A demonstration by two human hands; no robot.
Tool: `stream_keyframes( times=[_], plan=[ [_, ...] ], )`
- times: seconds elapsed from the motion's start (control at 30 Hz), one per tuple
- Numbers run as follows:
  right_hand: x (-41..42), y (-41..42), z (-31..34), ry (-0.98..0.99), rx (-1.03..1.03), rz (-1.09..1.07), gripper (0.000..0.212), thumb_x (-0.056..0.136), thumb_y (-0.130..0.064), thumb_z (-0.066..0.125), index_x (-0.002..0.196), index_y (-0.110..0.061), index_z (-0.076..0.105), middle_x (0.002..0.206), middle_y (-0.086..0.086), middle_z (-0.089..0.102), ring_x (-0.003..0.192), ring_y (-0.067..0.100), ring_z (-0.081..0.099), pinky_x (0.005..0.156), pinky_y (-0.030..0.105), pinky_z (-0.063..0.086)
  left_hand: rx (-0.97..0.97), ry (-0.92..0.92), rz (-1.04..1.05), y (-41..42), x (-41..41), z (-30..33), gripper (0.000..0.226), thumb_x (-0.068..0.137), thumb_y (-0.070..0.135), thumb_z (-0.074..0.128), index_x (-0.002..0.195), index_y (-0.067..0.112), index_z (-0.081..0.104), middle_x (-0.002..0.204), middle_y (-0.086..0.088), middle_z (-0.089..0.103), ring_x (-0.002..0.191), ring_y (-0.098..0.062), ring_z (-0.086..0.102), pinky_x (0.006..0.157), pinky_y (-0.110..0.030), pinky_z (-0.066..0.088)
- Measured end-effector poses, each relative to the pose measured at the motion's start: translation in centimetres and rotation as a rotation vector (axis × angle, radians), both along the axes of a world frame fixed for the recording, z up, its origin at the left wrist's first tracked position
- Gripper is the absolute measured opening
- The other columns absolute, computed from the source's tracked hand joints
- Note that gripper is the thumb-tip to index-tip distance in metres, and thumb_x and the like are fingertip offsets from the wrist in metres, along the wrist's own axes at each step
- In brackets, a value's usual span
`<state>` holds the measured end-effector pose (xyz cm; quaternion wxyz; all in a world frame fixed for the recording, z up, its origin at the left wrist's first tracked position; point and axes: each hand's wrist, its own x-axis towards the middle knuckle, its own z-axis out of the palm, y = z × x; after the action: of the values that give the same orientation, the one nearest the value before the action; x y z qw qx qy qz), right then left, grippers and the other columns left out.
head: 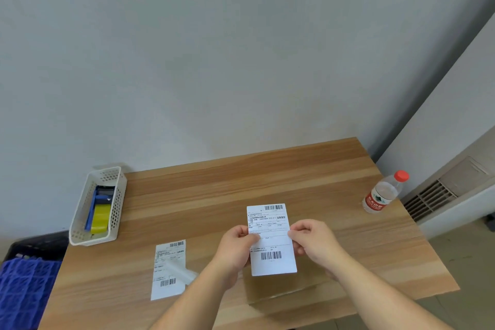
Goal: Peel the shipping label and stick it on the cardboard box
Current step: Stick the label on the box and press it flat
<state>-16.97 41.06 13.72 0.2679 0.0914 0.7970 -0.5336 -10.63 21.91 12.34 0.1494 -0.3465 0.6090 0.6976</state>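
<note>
A white shipping label (271,238) with barcodes at top and bottom is held upright above the table, printed side toward me. My left hand (237,246) pinches its left edge and my right hand (313,241) pinches its right edge. Beneath the label and my hands lies a flat brown cardboard box (292,289), its colour close to the table's; my forearms hide part of it. A second label sheet (168,269) lies flat on the table to the left, with a curled strip of translucent backing paper (180,272) on top of it.
A white perforated basket (80,225) at the table's left edge holds a blue tape dispenser (100,211) with yellowish tape. A red-capped water bottle (384,193) stands at the right edge. A blue crate (24,292) sits off the table, lower left.
</note>
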Motion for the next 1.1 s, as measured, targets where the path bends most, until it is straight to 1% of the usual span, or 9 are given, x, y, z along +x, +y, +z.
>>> stream_keyframes(
  times=[0.13, 0.3, 0.37, 0.43, 0.5, 0.53, 0.67, 0.83, 1.1],
  plan=[
    [-1.0, 1.3, -1.4, -0.022, 0.028, 0.041, 0.003, 0.087, -0.003, 0.069, 0.088, -0.003, 0.071, 0.074, 0.015, 0.074, 0.056, 0.014, 0.063, 0.056, 0.028, 0.053, -0.011, -0.039, 0.026, 1.5, -0.2, -1.4, 0.010, 0.093, 0.004, 0.059, 0.101, 0.005, 0.065, 0.092, -0.008, 0.082, 0.087, -0.031, 0.078, 0.084, -0.051, 0.060],
    [-1.4, 2.7, -3.7, -0.009, 0.103, 0.093, 0.006, 0.086, -0.004, 0.069, 0.081, -0.007, 0.070, 0.071, 0.017, 0.070, 0.056, 0.016, 0.062, 0.053, 0.029, 0.052, -0.063, -0.069, 0.030, 2.8, 0.2, -3.4, 0.015, 0.091, 0.011, 0.060, 0.104, 0.009, 0.068, 0.095, -0.006, 0.081, 0.089, -0.033, 0.077, 0.080, -0.041, 0.059],
    [-1.6, 3.4, -4.3, -0.023, 0.113, 0.086, 0.007, 0.087, -0.003, 0.067, 0.083, -0.007, 0.070, 0.070, 0.012, 0.065, 0.056, 0.016, 0.061, 0.053, 0.029, 0.053, -0.144, -0.066, 0.032, 3.0, 0.5, -3.8, 0.019, 0.095, 0.012, 0.059, 0.112, 0.012, 0.065, 0.099, -0.005, 0.078, 0.081, -0.023, 0.078, 0.079, -0.039, 0.062],
    [-1.9, 4.2, -4.8, -0.046, 0.114, 0.065, 0.005, 0.088, -0.001, 0.066, 0.086, -0.005, 0.069, 0.071, 0.011, 0.067, 0.054, 0.014, 0.062, 0.053, 0.028, 0.053, -0.434, -0.062, -0.028, 2.5, 1.0, -4.3, 0.024, 0.095, 0.015, 0.059, 0.119, 0.017, 0.063, 0.108, 0.000, 0.072, 0.085, -0.011, 0.074, 0.082, -0.036, 0.059],
    [-2.3, 5.0, -5.1, -0.069, 0.111, 0.053, 0.004, 0.090, 0.000, 0.065, 0.090, -0.002, 0.069, 0.072, 0.012, 0.068, 0.053, 0.012, 0.061, 0.052, 0.026, 0.052, -0.802, -0.081, -0.134, 1.9, 1.9, -5.0, 0.038, 0.092, 0.025, 0.063, 0.129, 0.026, 0.059, 0.128, 0.000, 0.060, 0.116, -0.019, 0.060, 0.094, -0.037, 0.051],
    [-2.4, 5.3, -5.3, -0.081, 0.108, 0.047, 0.004, 0.091, 0.001, 0.065, 0.091, 0.000, 0.068, 0.073, 0.013, 0.069, 0.054, 0.013, 0.061, 0.052, 0.025, 0.052, -0.877, -0.098, -0.149, 1.6, 2.3, -5.4, 0.047, 0.090, 0.029, 0.066, 0.135, 0.030, 0.055, 0.136, -0.002, 0.052, 0.125, -0.025, 0.052, 0.097, -0.038, 0.047],
    [-2.6, 5.7, -5.7, -0.120, 0.099, 0.056, 0.005, 0.091, -0.001, 0.065, 0.091, -0.001, 0.070, 0.076, 0.016, 0.073, 0.060, 0.015, 0.062, 0.056, 0.027, 0.053, -0.737, -0.087, -0.195, 1.0, 3.7, -7.4, 0.074, 0.087, 0.034, 0.072, 0.152, 0.040, 0.035, 0.147, 0.000, 0.046, 0.123, -0.024, 0.057, 0.096, -0.037, 0.049],
    [-2.4, 4.5, -6.4, -0.140, 0.085, 0.090, 0.005, 0.091, -0.002, 0.065, 0.091, -0.001, 0.070, 0.072, 0.010, 0.070, 0.058, 0.013, 0.060, 0.054, 0.024, 0.051, -0.646, -0.027, -0.196, 0.8, 3.7, -8.2, 0.074, 0.090, 0.025, 0.069, 0.152, 0.043, 0.034, 0.147, 0.009, 0.053, 0.108, -0.015, 0.065, 0.097, -0.041, 0.054],
    [-2.1, 2.7, -7.2, -0.138, 0.086, 0.106, 0.005, 0.091, -0.002, 0.065, 0.090, -0.002, 0.070, 0.070, 0.008, 0.069, 0.056, 0.012, 0.060, 0.054, 0.025, 0.051, -0.672, -0.009, -0.241, 0.7, 3.4, -8.3, 0.072, 0.091, 0.024, 0.066, 0.153, 0.042, 0.032, 0.154, 0.012, 0.046, 0.123, -0.017, 0.060, 0.107, -0.041, 0.048]
  ],
)
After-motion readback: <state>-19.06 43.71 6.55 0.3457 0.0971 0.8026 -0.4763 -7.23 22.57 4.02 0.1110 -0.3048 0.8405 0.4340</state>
